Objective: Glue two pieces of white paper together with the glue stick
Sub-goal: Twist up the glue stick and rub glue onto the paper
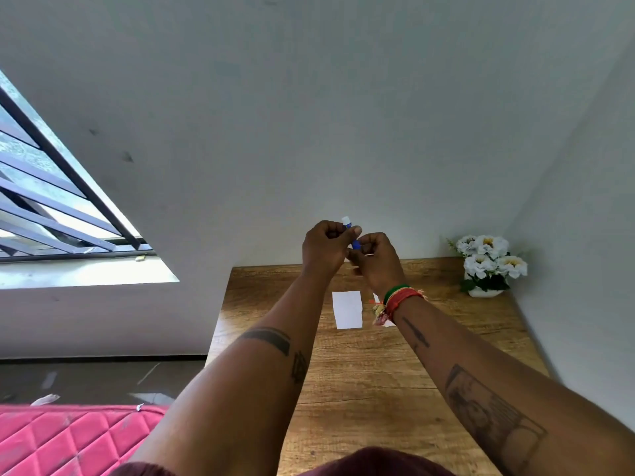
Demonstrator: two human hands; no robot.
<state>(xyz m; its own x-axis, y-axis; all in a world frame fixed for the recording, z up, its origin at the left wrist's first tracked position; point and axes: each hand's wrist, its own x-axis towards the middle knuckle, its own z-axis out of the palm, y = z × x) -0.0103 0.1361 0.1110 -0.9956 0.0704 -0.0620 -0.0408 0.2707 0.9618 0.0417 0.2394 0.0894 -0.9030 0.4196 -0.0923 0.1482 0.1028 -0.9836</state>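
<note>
Both hands are raised above the far part of the wooden table (360,372), holding a small blue glue stick (354,242) with a white end between them. My left hand (324,247) grips its upper part and my right hand (376,261) grips its lower part. Most of the stick is hidden by the fingers. One white paper piece (347,309) lies flat on the table below the hands. A second white piece (388,323) lies to its right, mostly hidden behind my right wrist and its coloured bracelets.
A white pot of white flowers (488,264) stands in the table's far right corner against the walls. A barred window (51,201) is at the left. A pink quilted mattress (68,441) lies on the floor left of the table.
</note>
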